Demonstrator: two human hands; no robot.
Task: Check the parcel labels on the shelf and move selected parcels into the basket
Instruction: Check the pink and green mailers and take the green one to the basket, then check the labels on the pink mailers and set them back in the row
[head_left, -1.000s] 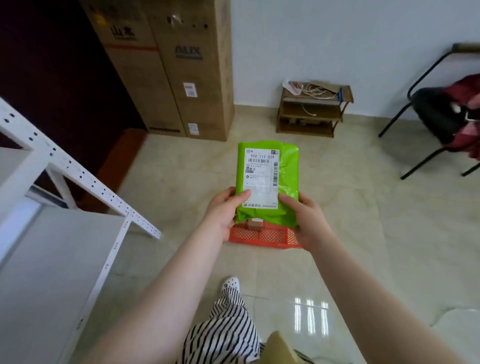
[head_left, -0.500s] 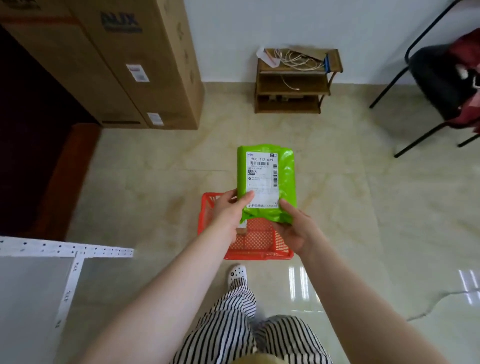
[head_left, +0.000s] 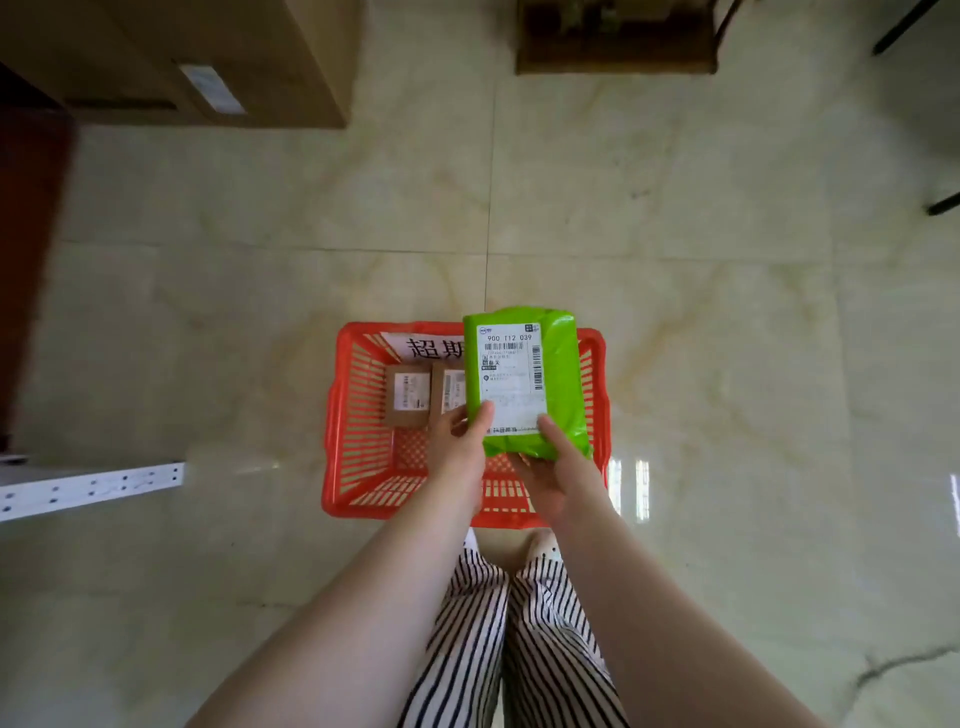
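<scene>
While both hands hold it, green parcel (head_left: 558, 374) label (head_left: 511, 376) reads "900 112 039".

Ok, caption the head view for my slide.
Both hands, left hand and right hand, hold a green parcel label-up over a red basket containing two brown boxes.

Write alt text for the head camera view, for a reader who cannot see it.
Both hands, the left hand and right hand, hold a green parcel with its white label facing up, above an orange basket on a tiled floor. Two small brown boxes lie inside the basket, beside a partly hidden paper sign.
</scene>
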